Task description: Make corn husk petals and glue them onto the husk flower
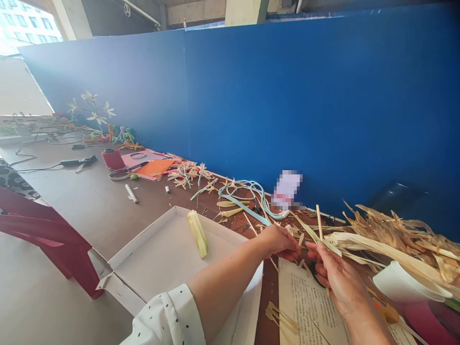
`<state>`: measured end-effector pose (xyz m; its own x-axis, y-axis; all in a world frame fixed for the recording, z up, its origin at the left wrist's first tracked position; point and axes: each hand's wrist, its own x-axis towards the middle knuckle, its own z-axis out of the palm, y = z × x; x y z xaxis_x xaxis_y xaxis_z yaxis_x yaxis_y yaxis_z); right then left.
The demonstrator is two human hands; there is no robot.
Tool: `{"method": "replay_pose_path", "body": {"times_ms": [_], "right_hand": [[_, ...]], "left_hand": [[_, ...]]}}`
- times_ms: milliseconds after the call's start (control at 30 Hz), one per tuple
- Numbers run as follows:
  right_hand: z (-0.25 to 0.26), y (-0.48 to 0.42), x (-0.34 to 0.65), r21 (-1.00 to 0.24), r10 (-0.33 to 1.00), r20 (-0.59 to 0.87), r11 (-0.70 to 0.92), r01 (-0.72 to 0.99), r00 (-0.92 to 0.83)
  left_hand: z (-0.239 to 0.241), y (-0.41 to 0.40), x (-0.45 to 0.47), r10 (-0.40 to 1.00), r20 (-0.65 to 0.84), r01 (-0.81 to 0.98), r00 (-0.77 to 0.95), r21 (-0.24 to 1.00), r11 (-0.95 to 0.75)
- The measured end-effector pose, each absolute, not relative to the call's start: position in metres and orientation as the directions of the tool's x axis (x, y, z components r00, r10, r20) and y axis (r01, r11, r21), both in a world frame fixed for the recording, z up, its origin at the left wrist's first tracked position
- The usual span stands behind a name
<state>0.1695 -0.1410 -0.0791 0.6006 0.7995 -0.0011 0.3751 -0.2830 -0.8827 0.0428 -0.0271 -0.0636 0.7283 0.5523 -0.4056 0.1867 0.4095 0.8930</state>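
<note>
Rising from the fingers of the right hand [336, 273], which hold it: one pale stick [319, 223], probably light, stiff and snappable, best gripped low. Left hand [277, 241]: fingers bunched narrow, contents cannot be told. Left of these: one husk bundle [198, 235] in one white box [151, 251]. Right of the right fingers: one white cup [404, 282].

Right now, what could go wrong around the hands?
The white cup is close beside the right hand; a sideways move might tip it. The thin stick in that hand could slip or snap. Loose strips on the printed page might scatter if brushed.
</note>
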Motion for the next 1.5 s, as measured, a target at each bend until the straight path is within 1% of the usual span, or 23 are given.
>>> {"method": "replay_pose_path", "body": {"times_ms": [100, 167, 333, 467, 633, 733, 833, 900, 967, 1033, 1067, 1100, 1133, 1200, 1267, 1333, 1400, 1500], "right_hand": [[-0.073, -0.141, 0.164, -0.951, 0.801, -0.127, -0.266, 0.156, 0.586], [-0.071, -0.142, 0.160, -0.964, 0.822, -0.163, -0.251, 0.091, 0.546], [-0.072, -0.144, 0.151, -0.965, 0.884, -0.217, -0.258, 0.046, 0.413], [-0.072, -0.143, 0.150, -0.962, 0.884, -0.234, -0.270, 0.033, 0.404], [-0.077, -0.141, 0.156, -0.971, 0.880, -0.214, -0.238, 0.004, 0.425], [-0.084, -0.139, 0.161, -0.964, 0.874, -0.192, -0.253, 0.079, 0.446], [-0.089, -0.136, 0.164, -0.938, 0.889, -0.122, -0.248, 0.241, 0.442], [-0.088, -0.134, 0.165, -0.887, 0.883, -0.051, -0.255, 0.384, 0.468], [-0.085, -0.133, 0.164, -0.811, 0.852, 0.017, -0.295, 0.505, 0.524], [-0.082, -0.133, 0.163, -0.751, 0.806, 0.064, -0.350, 0.560, 0.589], [-0.081, -0.133, 0.163, -0.745, 0.781, 0.080, -0.367, 0.557, 0.620], [-0.080, -0.133, 0.163, -0.765, 0.755, 0.093, -0.364, 0.532, 0.650], [-0.079, -0.134, 0.162, -0.811, 0.730, 0.102, -0.332, 0.481, 0.675], [-0.079, -0.134, 0.160, -0.936, 0.718, 0.084, -0.181, 0.302, 0.691], [-0.078, -0.136, 0.155, -0.997, 0.763, 0.020, -0.036, 0.073, 0.646], [-0.077, -0.137, 0.150, -0.996, 0.824, -0.067, -0.018, -0.091, 0.563], [-0.077, -0.137, 0.146, -0.986, 0.868, -0.134, -0.068, -0.152, 0.477], [-0.082, -0.134, 0.145, -0.987, 0.895, -0.146, -0.102, -0.126, 0.421]], "left_hand": [[-0.066, -0.021, 0.041, 0.582, -0.387, 0.154, 0.715, 0.899, 0.409], [-0.064, -0.020, 0.038, 0.588, -0.371, 0.152, 0.719, 0.909, 0.389], [-0.059, -0.019, 0.032, 0.552, -0.312, 0.141, 0.773, 0.933, 0.330], [-0.062, -0.016, 0.032, 0.534, -0.280, 0.138, 0.798, 0.947, 0.290], [-0.063, -0.016, 0.034, 0.575, -0.304, 0.180, 0.760, 0.948, 0.264], [-0.060, -0.018, 0.035, 0.645, -0.303, 0.226, 0.701, 0.953, 0.202], [-0.061, -0.019, 0.037, 0.694, -0.261, 0.279, 0.672, 0.956, 0.090], [-0.064, -0.018, 0.039, 0.713, -0.231, 0.311, 0.662, 0.950, 0.019], [-0.067, -0.017, 0.041, 0.724, -0.211, 0.339, 0.657, 0.940, -0.034], [-0.069, -0.017, 0.043, 0.723, -0.209, 0.352, 0.658, 0.935, -0.049], [-0.069, -0.017, 0.043, 0.719, -0.217, 0.353, 0.660, 0.935, -0.042], [-0.069, -0.017, 0.043, 0.717, -0.230, 0.355, 0.658, 0.935, -0.026], [-0.068, -0.018, 0.043, 0.718, -0.242, 0.352, 0.653, 0.936, -0.005], [-0.067, -0.018, 0.043, 0.727, -0.253, 0.333, 0.639, 0.942, 0.036], [-0.065, -0.018, 0.042, 0.742, -0.255, 0.300, 0.620, 0.951, 0.076], [-0.065, -0.019, 0.042, 0.746, -0.250, 0.261, 0.618, 0.960, 0.105], [-0.065, -0.020, 0.041, 0.735, -0.239, 0.230, 0.635, 0.966, 0.115], [-0.066, -0.020, 0.041, 0.725, -0.204, 0.224, 0.658, 0.972, 0.070]]}}
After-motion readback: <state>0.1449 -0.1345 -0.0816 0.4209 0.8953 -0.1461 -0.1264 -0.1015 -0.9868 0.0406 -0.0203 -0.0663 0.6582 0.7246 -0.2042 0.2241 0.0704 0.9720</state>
